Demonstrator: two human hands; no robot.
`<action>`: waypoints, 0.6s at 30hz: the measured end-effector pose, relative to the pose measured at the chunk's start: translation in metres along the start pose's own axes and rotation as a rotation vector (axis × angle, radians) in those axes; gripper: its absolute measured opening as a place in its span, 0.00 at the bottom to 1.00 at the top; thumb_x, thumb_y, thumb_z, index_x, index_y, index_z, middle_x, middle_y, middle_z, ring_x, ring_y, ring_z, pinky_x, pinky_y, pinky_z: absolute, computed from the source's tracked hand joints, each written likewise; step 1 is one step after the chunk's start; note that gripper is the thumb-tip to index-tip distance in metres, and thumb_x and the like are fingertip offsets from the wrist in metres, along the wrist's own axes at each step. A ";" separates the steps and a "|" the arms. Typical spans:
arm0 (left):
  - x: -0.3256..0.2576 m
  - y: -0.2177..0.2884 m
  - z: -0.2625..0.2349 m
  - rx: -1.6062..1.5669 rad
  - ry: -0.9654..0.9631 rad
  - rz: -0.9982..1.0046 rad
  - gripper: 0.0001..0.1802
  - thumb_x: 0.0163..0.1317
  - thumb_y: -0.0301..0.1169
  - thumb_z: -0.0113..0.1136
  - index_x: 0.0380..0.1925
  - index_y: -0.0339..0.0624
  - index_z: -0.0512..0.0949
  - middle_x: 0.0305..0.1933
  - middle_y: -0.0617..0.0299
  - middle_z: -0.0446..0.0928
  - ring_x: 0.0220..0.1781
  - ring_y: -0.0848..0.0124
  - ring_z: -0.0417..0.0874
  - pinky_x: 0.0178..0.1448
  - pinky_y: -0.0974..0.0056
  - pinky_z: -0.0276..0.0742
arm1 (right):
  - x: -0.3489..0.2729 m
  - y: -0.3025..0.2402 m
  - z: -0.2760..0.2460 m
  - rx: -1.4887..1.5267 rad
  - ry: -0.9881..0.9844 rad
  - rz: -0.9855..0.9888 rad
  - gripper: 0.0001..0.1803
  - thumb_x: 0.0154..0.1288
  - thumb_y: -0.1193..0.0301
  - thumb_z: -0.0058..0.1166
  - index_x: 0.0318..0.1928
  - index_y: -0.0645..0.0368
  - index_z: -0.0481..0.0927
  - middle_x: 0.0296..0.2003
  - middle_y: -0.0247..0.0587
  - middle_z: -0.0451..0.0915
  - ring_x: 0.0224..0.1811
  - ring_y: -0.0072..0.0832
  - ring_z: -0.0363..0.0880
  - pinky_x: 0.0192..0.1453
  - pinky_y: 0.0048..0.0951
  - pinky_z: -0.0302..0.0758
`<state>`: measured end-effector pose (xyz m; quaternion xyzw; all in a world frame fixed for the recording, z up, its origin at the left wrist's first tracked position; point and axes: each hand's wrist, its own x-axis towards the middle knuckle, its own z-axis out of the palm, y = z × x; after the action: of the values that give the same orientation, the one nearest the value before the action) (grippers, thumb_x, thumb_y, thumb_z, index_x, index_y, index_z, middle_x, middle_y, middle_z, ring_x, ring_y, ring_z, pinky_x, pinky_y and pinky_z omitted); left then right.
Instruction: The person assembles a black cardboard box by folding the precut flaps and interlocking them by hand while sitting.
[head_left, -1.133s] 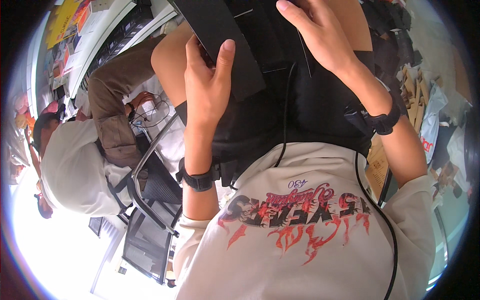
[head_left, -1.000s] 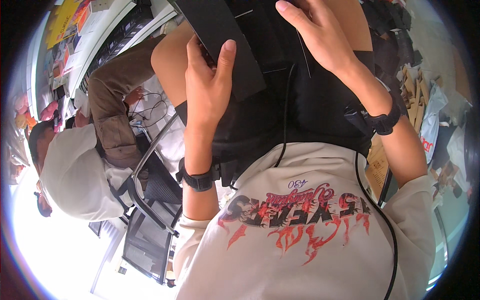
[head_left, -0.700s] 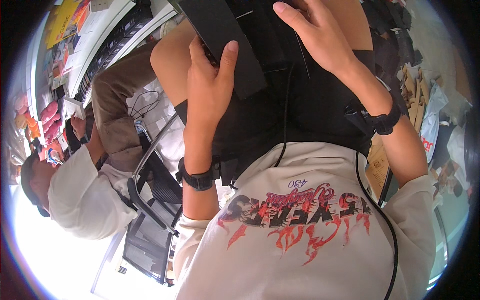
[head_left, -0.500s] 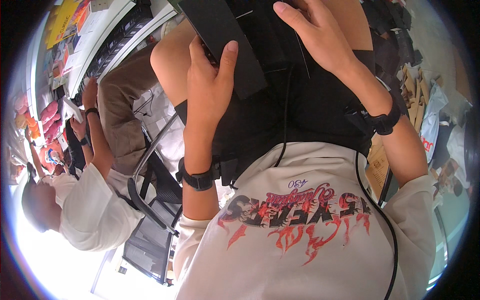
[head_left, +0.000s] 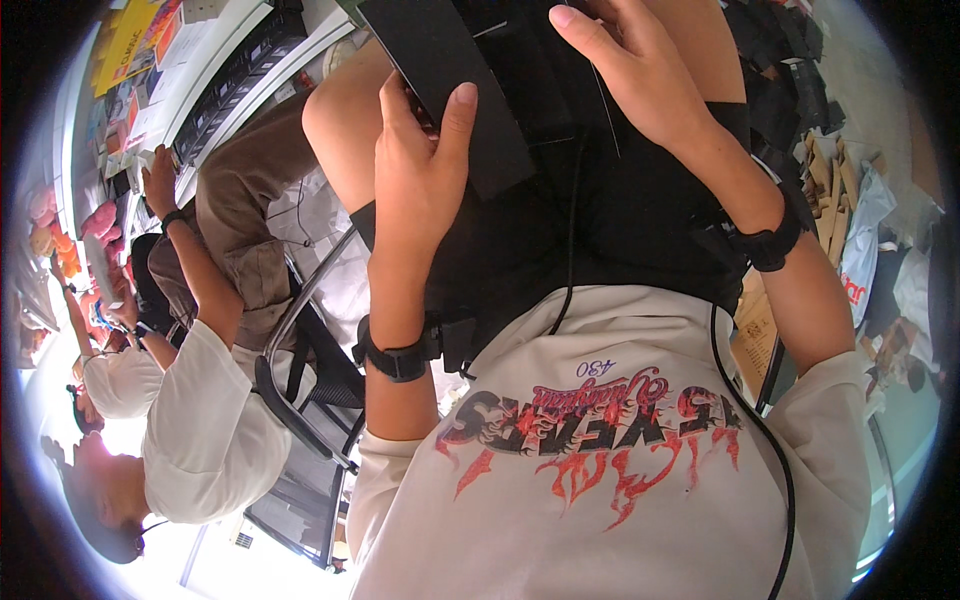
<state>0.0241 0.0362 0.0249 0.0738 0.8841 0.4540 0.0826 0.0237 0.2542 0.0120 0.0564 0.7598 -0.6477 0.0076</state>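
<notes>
Cluttered shelves lie left of the left hand [head_left: 420, 170], which grips a flat matte-black card panel [head_left: 450, 80]; the right hand [head_left: 630, 70] is spread, fingertips resting above it.

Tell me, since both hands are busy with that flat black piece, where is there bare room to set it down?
The only bare patch is the black-clothed lap, between the left hand and right hand and above the shirt hem. The table at left is crowded with boxes; the floor at right is littered with cardboard scraps.

You hold a flat black card panel [head_left: 450, 80], matte and rigid, tilted over your lap, upper end cropped
</notes>
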 end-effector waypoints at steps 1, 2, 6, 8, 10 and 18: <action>0.000 0.001 0.000 0.021 -0.002 -0.003 0.32 0.72 0.44 0.61 0.60 0.26 0.66 0.41 0.47 0.83 0.38 0.63 0.86 0.43 0.64 0.80 | 0.000 0.000 0.000 0.006 -0.004 0.003 0.19 0.76 0.62 0.54 0.57 0.61 0.70 0.41 0.37 0.75 0.37 0.20 0.72 0.41 0.22 0.71; 0.000 0.001 0.000 0.021 -0.002 -0.003 0.32 0.72 0.44 0.61 0.60 0.26 0.66 0.41 0.47 0.83 0.38 0.63 0.86 0.43 0.64 0.80 | 0.000 0.000 0.000 0.012 -0.009 0.005 0.19 0.76 0.62 0.54 0.57 0.61 0.70 0.41 0.36 0.75 0.37 0.19 0.72 0.41 0.22 0.71; 0.001 -0.003 -0.001 0.024 -0.009 -0.010 0.32 0.72 0.44 0.61 0.60 0.26 0.66 0.42 0.47 0.83 0.38 0.63 0.85 0.43 0.64 0.79 | -0.001 -0.005 0.000 0.016 -0.014 0.028 0.19 0.76 0.62 0.54 0.57 0.61 0.70 0.40 0.36 0.75 0.36 0.19 0.71 0.40 0.22 0.70; 0.001 -0.004 0.000 0.023 -0.009 0.000 0.31 0.72 0.44 0.61 0.60 0.26 0.66 0.42 0.47 0.83 0.39 0.63 0.85 0.44 0.64 0.79 | -0.001 -0.005 0.000 0.019 -0.016 0.027 0.19 0.76 0.62 0.54 0.57 0.61 0.70 0.40 0.36 0.75 0.37 0.19 0.71 0.40 0.22 0.70; 0.002 -0.005 0.001 -0.021 0.006 0.017 0.31 0.72 0.44 0.61 0.60 0.26 0.66 0.43 0.46 0.82 0.41 0.62 0.85 0.45 0.63 0.79 | 0.000 -0.001 0.001 0.014 -0.013 0.019 0.19 0.76 0.62 0.54 0.57 0.61 0.70 0.41 0.36 0.75 0.37 0.20 0.71 0.41 0.22 0.70; 0.000 -0.002 0.001 -0.021 0.014 0.031 0.32 0.72 0.44 0.61 0.61 0.26 0.66 0.44 0.45 0.82 0.42 0.60 0.85 0.47 0.61 0.79 | -0.001 -0.005 0.000 -0.024 -0.005 0.040 0.20 0.76 0.61 0.54 0.58 0.62 0.70 0.43 0.39 0.76 0.39 0.22 0.73 0.43 0.23 0.72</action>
<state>0.0240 0.0360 0.0222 0.0831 0.8785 0.4652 0.0701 0.0240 0.2537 0.0167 0.0699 0.7663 -0.6382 0.0231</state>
